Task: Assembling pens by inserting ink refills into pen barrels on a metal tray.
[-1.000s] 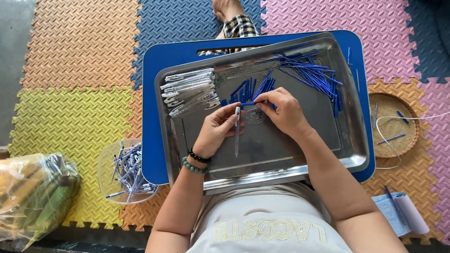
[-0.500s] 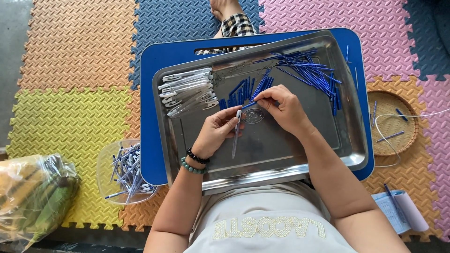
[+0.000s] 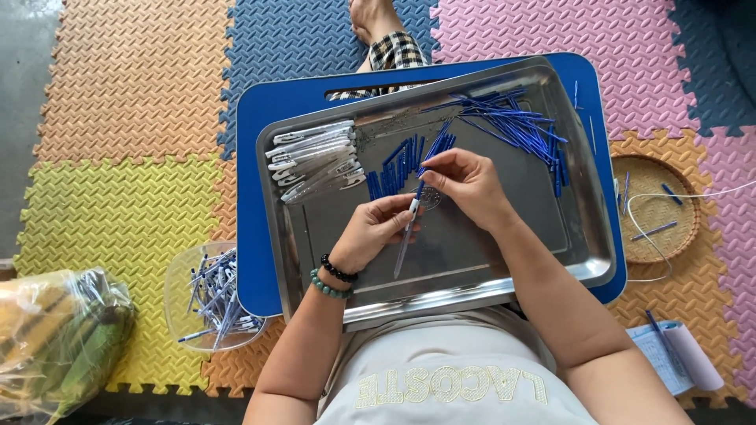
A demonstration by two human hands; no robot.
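While the left hand point(image 3: 376, 230) grips a clear pen barrel point(image 3: 405, 240) over the middle of the steel tray point(image 3: 504, 271), the right hand point(image 3: 465, 182) pinches a blue refill point(image 3: 425, 167) at its top; finished barrels point(image 3: 313, 161) fill the tray's far left corner, with many loose refills point(image 3: 520, 126) left at its far right.

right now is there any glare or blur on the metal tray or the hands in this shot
Head view: the steel tray shows soft, dull reflections, with a brighter sheen along its near rim and no harsh glare. The left hand and right hand are sharp, as is the clear pen barrel between them. Lighting is even daylight with faint shadows; the edges bend slightly from the wide lens.
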